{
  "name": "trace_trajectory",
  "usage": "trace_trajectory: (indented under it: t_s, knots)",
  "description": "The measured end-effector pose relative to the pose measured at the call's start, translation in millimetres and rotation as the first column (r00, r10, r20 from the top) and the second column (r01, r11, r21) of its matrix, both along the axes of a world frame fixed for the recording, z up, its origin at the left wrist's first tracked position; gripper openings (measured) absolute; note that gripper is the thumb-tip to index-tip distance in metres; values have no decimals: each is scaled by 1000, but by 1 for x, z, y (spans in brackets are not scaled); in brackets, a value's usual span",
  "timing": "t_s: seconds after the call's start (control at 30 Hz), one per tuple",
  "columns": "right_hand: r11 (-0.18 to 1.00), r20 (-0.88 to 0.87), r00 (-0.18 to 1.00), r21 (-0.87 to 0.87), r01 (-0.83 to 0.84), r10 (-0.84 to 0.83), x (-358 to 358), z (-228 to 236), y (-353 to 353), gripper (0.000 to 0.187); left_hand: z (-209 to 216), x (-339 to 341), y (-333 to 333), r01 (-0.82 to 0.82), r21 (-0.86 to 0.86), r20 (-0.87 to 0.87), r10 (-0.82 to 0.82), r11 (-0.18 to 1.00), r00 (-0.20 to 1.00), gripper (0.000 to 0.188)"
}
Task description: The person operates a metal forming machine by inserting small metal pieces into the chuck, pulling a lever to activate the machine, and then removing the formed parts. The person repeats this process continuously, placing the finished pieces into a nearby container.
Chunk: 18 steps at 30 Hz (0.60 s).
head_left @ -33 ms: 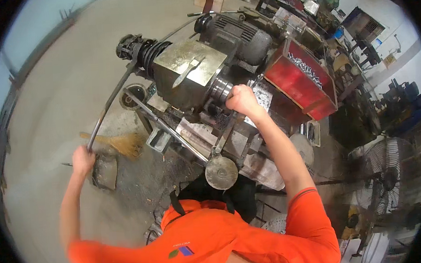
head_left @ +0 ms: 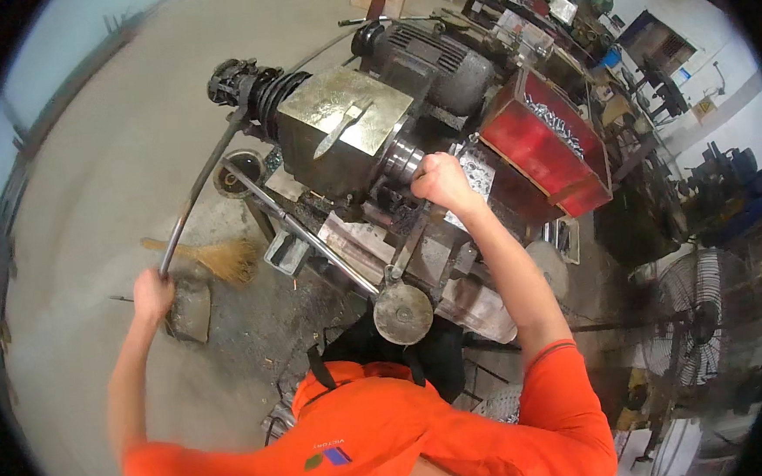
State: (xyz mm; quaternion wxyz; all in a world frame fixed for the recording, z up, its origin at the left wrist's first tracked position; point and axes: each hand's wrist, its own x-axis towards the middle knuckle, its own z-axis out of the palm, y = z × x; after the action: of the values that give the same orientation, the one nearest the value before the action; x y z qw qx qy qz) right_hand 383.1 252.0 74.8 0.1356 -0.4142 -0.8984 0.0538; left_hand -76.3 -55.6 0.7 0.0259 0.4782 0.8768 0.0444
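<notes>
My left hand (head_left: 153, 295) is closed round the lower end of a long metal lever (head_left: 193, 193). That lever slants up to the dark, ringed rear end (head_left: 272, 101) of a small lathe-like machine. My right hand (head_left: 441, 182) is at the front of the shiny round chuck (head_left: 402, 161), its fingers curled; whatever they hold is hidden behind them. On the machine's headstock cover (head_left: 333, 93) lies a flat tool with a pale blade (head_left: 338, 133). Below the chuck, a second steel bar (head_left: 330, 254) runs toward my body, beside a round metal disc (head_left: 403, 313).
A red bin (head_left: 545, 145) of small metal parts (head_left: 553, 123) stands right of the chuck. Behind the headstock sits a dark electric motor (head_left: 440, 64). A straw broom (head_left: 225, 258) and a dustpan (head_left: 192, 311) lie on the floor at left. At right is a caged fan (head_left: 700, 319).
</notes>
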Motion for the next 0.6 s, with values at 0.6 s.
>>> trace_trajectory:
  t_s: [0.6]
  knots:
    - [949,-284,948,312,-49,142,59,16,-55,31,11,1,98,253,728,-219,-133,638,967,26]
